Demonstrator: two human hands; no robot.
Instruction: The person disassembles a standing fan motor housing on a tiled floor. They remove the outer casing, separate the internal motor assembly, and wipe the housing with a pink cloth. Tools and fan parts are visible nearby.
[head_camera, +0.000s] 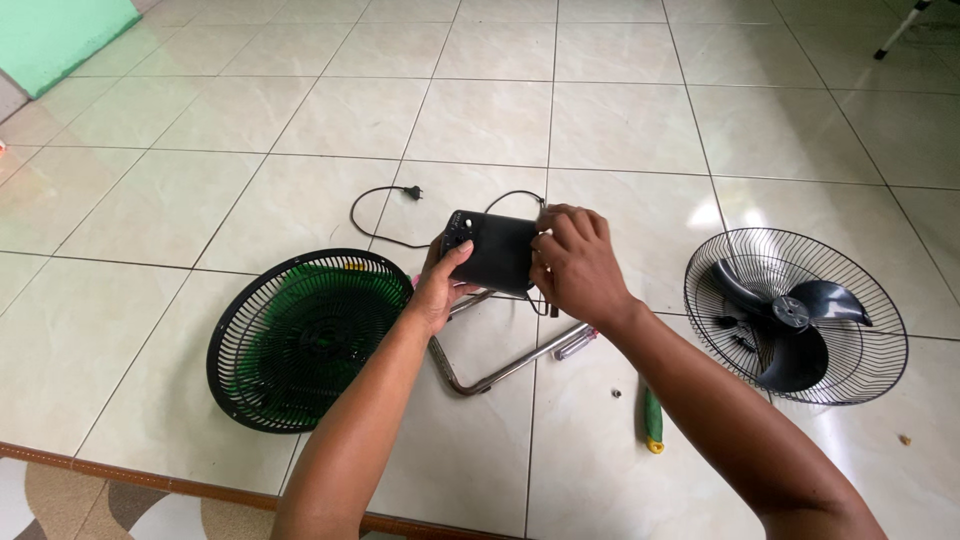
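Both my hands hold a black fan motor housing (490, 250) above the tiled floor. My left hand (438, 285) grips its left side, thumb on the front face. My right hand (575, 262) wraps over its right edge, where a black power cord (385, 215) leaves it and runs to a plug on the floor. Under the housing a bent chrome tube stand (500, 372) rests on the tiles.
A black fan grille with a green part (305, 335) lies at the left. At the right, another wire grille (795, 315) holds a dark fan blade and small screws. A green-handled screwdriver (652, 420), a second tool (575, 345) and a nut (617, 393) lie between.
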